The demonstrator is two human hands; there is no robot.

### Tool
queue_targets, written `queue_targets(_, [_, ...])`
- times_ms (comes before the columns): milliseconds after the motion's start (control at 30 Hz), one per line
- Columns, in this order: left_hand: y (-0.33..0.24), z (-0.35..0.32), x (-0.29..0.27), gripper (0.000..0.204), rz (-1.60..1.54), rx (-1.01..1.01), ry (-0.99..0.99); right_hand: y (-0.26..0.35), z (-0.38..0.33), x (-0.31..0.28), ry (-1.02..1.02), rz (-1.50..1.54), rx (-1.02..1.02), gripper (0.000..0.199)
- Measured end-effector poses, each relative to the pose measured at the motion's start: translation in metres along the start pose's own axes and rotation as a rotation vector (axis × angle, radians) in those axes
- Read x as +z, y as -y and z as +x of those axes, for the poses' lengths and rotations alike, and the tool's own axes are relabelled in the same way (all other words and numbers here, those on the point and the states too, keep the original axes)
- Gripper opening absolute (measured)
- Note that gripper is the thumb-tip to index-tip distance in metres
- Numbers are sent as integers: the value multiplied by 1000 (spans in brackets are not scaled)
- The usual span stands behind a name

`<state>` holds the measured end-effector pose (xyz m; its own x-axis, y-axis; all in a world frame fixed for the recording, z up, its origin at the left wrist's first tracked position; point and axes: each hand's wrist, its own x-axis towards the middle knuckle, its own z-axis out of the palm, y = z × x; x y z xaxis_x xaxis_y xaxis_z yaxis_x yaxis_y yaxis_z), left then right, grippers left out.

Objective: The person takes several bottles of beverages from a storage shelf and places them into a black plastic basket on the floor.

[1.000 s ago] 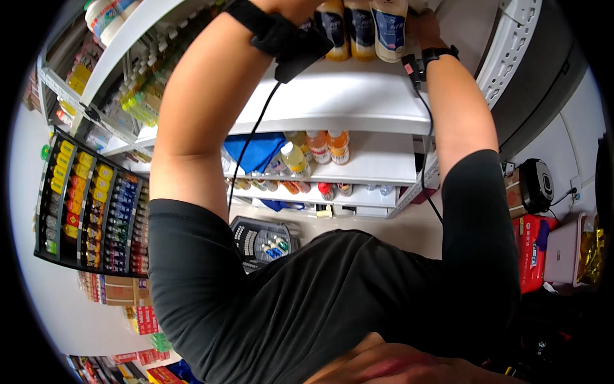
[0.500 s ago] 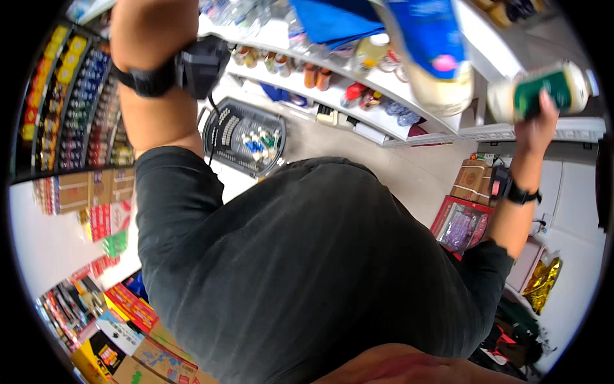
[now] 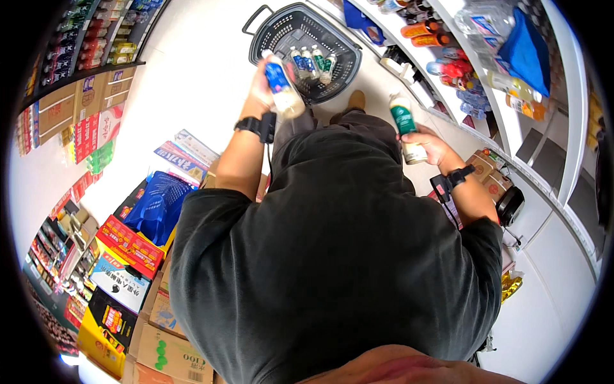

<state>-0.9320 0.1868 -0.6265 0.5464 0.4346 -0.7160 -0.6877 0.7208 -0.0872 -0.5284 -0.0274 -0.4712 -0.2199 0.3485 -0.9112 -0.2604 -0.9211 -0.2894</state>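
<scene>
My left hand (image 3: 261,86) is closed around a pale bottle with a blue label (image 3: 279,80), held tilted just in front of the basket. To the right, my right hand (image 3: 430,144) grips a pale bottle with a green label (image 3: 403,121), its cap end pointing away from me. Ahead on the floor stands a dark grey plastic basket (image 3: 348,52) with a handle. Several similar bottles (image 3: 313,63) with blue or green labels lie together inside it. Both wrists wear black straps with small devices.
White shelves (image 3: 505,112) with bottles and a blue cloth (image 3: 526,54) curve along the right. Stacked cartons (image 3: 169,352) and a blue bag (image 3: 160,203) are at my left side. A drinks rack (image 3: 93,38) stands at far left. Pale floor (image 3: 198,70) lies left of the basket.
Both hands have come down from the shelves, each with its bottle, toward the basket. My body has turned, so the basket is now ahead and the shelves on the right.
</scene>
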Motion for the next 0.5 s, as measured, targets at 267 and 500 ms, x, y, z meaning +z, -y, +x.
queue_targets(267, [65,32,-96,37,235,-545,-251,28,159,21,17,-45,310,68])
queue_targets(500, [16,173,-113,29,331,-371,-382,66,409,3,-100,-297,187,91])
